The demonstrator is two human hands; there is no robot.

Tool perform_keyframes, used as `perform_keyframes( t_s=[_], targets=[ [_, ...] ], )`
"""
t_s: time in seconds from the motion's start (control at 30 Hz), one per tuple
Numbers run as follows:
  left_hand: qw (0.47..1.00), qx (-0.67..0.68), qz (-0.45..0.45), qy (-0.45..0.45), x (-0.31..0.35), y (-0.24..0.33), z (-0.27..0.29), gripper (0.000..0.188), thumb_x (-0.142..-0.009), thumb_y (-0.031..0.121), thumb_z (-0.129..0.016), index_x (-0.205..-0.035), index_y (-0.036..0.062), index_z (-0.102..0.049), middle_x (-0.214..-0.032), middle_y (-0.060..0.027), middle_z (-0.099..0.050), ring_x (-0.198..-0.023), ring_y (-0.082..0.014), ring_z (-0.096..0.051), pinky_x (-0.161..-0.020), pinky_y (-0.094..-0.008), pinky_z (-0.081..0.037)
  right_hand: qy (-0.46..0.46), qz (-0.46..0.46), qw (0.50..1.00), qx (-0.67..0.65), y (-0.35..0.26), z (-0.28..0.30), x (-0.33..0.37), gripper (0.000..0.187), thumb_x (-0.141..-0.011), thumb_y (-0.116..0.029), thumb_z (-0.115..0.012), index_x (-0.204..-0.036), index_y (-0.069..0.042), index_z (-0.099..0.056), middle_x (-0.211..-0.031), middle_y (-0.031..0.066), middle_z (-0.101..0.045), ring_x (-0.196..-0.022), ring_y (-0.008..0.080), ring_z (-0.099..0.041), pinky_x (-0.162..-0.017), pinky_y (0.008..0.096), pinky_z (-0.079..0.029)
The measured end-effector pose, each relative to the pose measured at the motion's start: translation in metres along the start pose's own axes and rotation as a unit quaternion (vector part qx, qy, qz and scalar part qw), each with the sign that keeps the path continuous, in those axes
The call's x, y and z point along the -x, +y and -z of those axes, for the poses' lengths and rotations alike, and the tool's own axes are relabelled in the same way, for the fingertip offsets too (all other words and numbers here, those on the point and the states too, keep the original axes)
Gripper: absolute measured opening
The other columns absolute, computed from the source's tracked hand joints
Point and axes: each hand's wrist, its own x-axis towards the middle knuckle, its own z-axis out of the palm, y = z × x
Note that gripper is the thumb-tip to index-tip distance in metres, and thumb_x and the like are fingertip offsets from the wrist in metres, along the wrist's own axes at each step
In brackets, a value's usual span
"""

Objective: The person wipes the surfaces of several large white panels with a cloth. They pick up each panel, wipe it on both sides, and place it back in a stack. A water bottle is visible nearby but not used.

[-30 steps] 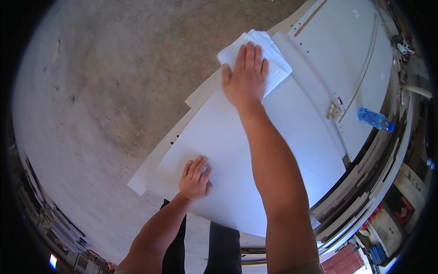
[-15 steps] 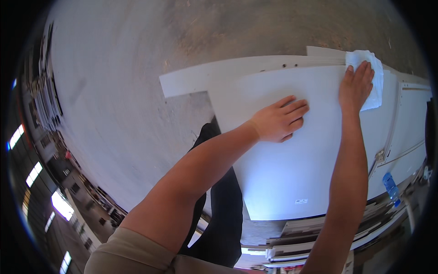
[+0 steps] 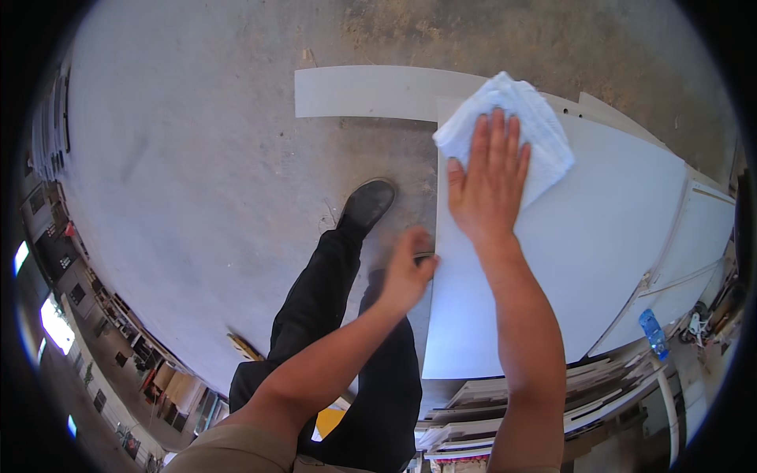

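My right hand point(image 3: 489, 177) lies flat, fingers stretched out, on a folded white cloth point(image 3: 550, 154). The cloth rests on the far left corner of a large white panel point(image 3: 583, 236). Just off the panel's left edge is my left hand point(image 3: 406, 272), smeared by motion. Its fingers look partly bent, and nothing can be made out in them. Beyond the panel's far edge a long white strip point(image 3: 355, 91) sticks out to the left, and two dark holes show close to the cloth.
More white panels point(image 3: 694, 236) lie to the right. A blue plastic bottle point(image 3: 653, 333) is at the right, near stacked boards point(image 3: 473, 398) along the panel's near side. My black shoe point(image 3: 369, 205) stands on the concrete floor point(image 3: 197, 181) left of the panel.
My right hand and the cloth have moved left across the panel to its left corner. My left hand has come off the panel's surface, leftward and nearer to me.
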Motion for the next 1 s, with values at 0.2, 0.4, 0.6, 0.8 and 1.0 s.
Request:
perform_keyframes(
  t_s=[0.2, 0.4, 0.6, 0.8, 1.0],
  targets=[
    [0.992, -0.122, 0.031, -0.016, -0.002, -0.001, -0.02, 0.032, -0.093, 0.021, -0.067, -0.111, -0.0029, -0.055, -0.092, -0.0182, -0.071, -0.084, -0.0234, -0.069, -0.076, -0.0351, -0.052, 0.023, 0.047, 0.998, 0.021, 0.002, 0.002, -0.033, 0.069, -0.094, -0.035, -0.054, -0.15, -0.001, -0.033, -0.159, 0.018, -0.026, -0.149, 0.0376, -0.019, -0.119, 0.0555, -0.014],
    [0.984, -0.16, 0.053, -0.056, -0.009, 0.003, -0.011, 0.031, -0.092, 0.022, -0.069, -0.108, -0.0007, -0.057, -0.095, -0.0206, -0.071, -0.086, -0.0279, -0.071, -0.077, -0.0362, -0.052, 0.044, 0.016, 0.998, 0.033, -0.026, -0.016, -0.019, 0.07, -0.091, -0.037, -0.058, -0.149, -0.004, -0.038, -0.157, 0.0163, -0.031, -0.147, 0.0365, -0.024, -0.119, 0.0554, -0.015],
    [0.988, -0.138, 0.043, -0.049, -0.012, -0.004, -0.01, 0.034, -0.091, 0.026, -0.07, -0.108, 0.0, -0.057, -0.092, -0.0206, -0.071, -0.085, -0.0306, -0.071, -0.075, -0.0373, -0.052, -0.018, 0.012, 0.999, 0.037, -0.012, -0.012, -0.01, 0.071, -0.093, -0.039, -0.056, -0.151, -0.005, -0.034, -0.16, 0.0159, -0.024, -0.149, 0.0367, -0.02, -0.119, 0.0564, -0.013],
    [0.989, -0.131, 0.026, -0.057, -0.011, 0.004, -0.013, 0.035, -0.091, 0.028, -0.071, -0.102, 0.0003, -0.054, -0.079, -0.0197, -0.068, -0.07, -0.0324, -0.067, -0.066, -0.0414, -0.05, 0.089, -0.09, 0.991, 0.043, 0.03, -0.003, -0.072, 0.067, -0.099, -0.039, -0.045, -0.153, -0.003, -0.028, -0.161, 0.0192, -0.02, -0.15, 0.0381, -0.013, -0.119, 0.0568, -0.009],
    [0.964, -0.252, 0.065, -0.063, -0.015, 0.001, -0.009, 0.034, -0.091, 0.028, -0.07, -0.104, 0.0008, -0.055, -0.082, -0.0206, -0.069, -0.073, -0.0349, -0.068, -0.068, -0.0412, -0.052, -0.006, -0.021, 1.0, 0.004, -0.048, -0.016, -0.033, 0.068, -0.096, -0.04, -0.05, -0.152, -0.007, -0.032, -0.162, 0.014, -0.022, -0.15, 0.0375, -0.014, -0.12, 0.0565, -0.008]
  ],
)
